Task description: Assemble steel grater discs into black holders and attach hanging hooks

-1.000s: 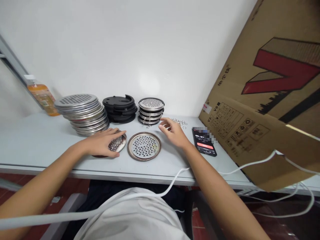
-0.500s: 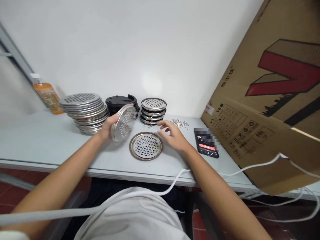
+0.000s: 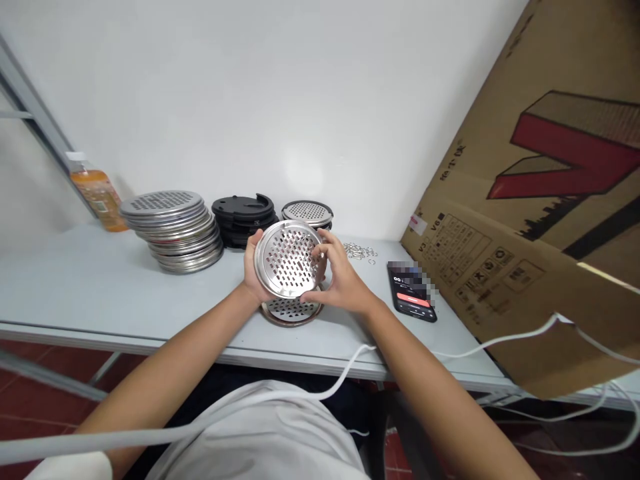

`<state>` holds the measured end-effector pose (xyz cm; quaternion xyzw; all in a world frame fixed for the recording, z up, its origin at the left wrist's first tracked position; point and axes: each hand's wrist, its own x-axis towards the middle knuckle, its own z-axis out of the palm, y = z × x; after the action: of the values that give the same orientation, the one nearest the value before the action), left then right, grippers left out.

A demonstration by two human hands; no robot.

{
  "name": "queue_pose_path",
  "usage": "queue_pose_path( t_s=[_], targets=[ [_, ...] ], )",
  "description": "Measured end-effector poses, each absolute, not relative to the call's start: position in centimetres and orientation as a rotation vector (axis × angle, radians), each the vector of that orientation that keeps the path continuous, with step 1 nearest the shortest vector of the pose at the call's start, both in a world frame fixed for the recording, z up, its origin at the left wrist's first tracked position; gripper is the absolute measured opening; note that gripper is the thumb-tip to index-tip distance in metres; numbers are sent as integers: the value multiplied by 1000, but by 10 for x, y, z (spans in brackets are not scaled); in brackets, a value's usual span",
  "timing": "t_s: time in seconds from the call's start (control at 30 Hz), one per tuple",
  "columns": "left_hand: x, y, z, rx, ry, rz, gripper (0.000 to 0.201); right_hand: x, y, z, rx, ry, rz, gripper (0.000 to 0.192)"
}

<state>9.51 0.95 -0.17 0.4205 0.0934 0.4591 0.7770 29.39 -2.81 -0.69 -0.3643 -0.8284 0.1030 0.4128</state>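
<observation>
My left hand (image 3: 255, 270) grips the left rim of a round perforated metal grater disc (image 3: 287, 257), which is tilted up to face me. On its right side, my right hand (image 3: 343, 277) holds the same disc, thumb at the lower edge and fingers bent over the perforated face. Whether it is one disc or several nested together, I cannot tell. Beneath it, a second perforated disc (image 3: 291, 311) with a brownish rim lies flat on the table, partly covered from view.
Left of my hands stand a tall stack of metal discs (image 3: 173, 230) and black plastic lids (image 3: 243, 213). Behind is a stack of black-rimmed discs (image 3: 307, 211). Small metal rings (image 3: 360, 251), a phone (image 3: 411, 293), a cardboard box (image 3: 480, 267) and a white cable (image 3: 345, 373) are to the right; a bottle (image 3: 97, 197) stands far left.
My left hand has brought the held disc rightward, over the flat disc, and turned its face toward me. My right hand has closed onto its right side.
</observation>
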Motion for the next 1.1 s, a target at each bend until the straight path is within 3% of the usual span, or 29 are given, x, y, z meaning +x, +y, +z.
queue_pose_path(
  t_s=[0.3, 0.6, 0.93, 1.1],
  targets=[
    [91, 13, -3, 929, 215, 954, 75, 291, -32, -7, -953, -2099, 246, 70],
    [65, 30, -4, 1263, 339, 974, 64, 305, -30, -3, -909, -2050, 302, 78],
    [38, 33, -13, 1865, 511, 886, 128, 312, -29, -8, -954, -2085, 505, 89],
    [27, 29, -13, 1934, 429, 801, 127, 312, -26, -9, -906, -2082, 662, 97]
  ],
)
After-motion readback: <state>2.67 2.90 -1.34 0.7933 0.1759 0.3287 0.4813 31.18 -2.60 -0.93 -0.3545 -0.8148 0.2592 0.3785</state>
